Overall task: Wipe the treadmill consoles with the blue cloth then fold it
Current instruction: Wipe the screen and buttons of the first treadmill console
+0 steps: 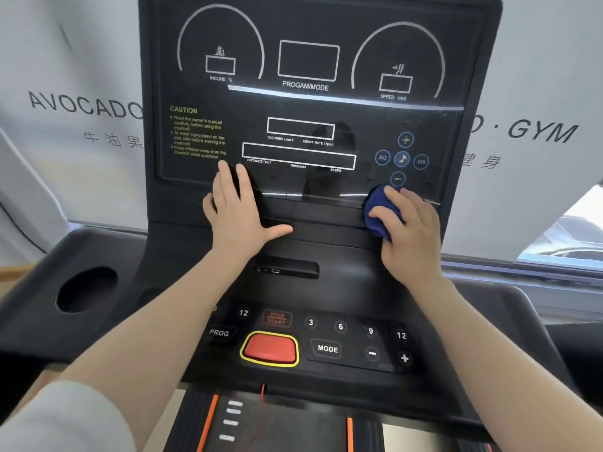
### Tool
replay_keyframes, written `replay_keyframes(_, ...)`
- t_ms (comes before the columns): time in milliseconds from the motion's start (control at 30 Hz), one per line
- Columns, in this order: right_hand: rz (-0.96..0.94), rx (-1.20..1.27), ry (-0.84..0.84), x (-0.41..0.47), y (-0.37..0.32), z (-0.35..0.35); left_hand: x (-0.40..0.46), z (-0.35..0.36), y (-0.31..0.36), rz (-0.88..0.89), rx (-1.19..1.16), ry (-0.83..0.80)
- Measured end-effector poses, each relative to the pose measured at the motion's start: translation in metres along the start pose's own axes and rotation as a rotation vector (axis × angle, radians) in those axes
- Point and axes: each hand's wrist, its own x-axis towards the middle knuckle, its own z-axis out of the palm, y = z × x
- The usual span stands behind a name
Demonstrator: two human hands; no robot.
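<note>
The black treadmill console [310,102] fills the view, with a glossy display panel above and a ledge below it. My right hand [411,233] grips the bunched blue cloth [378,210] and presses it against the ledge at the panel's lower right, just under the round minus button. My left hand [238,210] lies flat with fingers spread on the lower left of the panel and ledge, holding nothing. Part of the cloth is hidden under my right fingers.
Below the ledge are a small slot [287,269] and the button panel [326,337] with a red stop key [270,349]. A round cup holder [86,290] sits at the left. The belt deck [293,425] lies beneath. A white gym banner [81,109] hangs behind.
</note>
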Motion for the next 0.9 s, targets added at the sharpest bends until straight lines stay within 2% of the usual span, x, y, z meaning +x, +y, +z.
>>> replay_keyframes(100,-0.159,0.105,-0.048,0.02,-0.045,0.027,0.002,-0.006,-0.012,0.044,-0.013,-0.035)
replay_keyframes(233,-0.209,0.191,-0.214,0.055,-0.103,0.052,0.007,-0.02,-0.042,0.19,-0.066,-0.018)
replay_keyframes(367,-0.295,0.223,-0.288,0.067,-0.098,0.048,0.01,-0.022,-0.07,0.281,-0.063,0.006)
replay_keyframes(500,-0.153,0.261,-0.199,0.048,-0.075,0.037,0.008,-0.021,-0.097,0.179,-0.139,0.094)
replay_keyframes(567,-0.083,0.258,-0.138,0.044,-0.085,0.04,0.009,-0.022,-0.113,0.119,-0.227,0.123)
replay_keyframes(633,-0.102,0.259,-0.131,0.054,-0.108,0.053,0.011,-0.023,-0.128,0.043,-0.289,0.123)
replay_keyframes(700,-0.142,0.267,-0.139,0.07,-0.138,0.072,0.017,-0.024,-0.143,-0.041,-0.339,0.105)
replay_keyframes(767,-0.133,0.281,-0.154,0.085,-0.172,0.091,0.023,-0.027,-0.154,-0.048,-0.357,0.085)
replay_keyframes(833,-0.119,0.301,-0.196,0.096,-0.2,0.105,0.026,-0.028,-0.163,0.013,-0.383,0.006)
replay_keyframes(900,-0.149,0.304,-0.238,0.102,-0.21,0.109,0.031,-0.029,-0.168,-0.015,-0.522,-0.112)
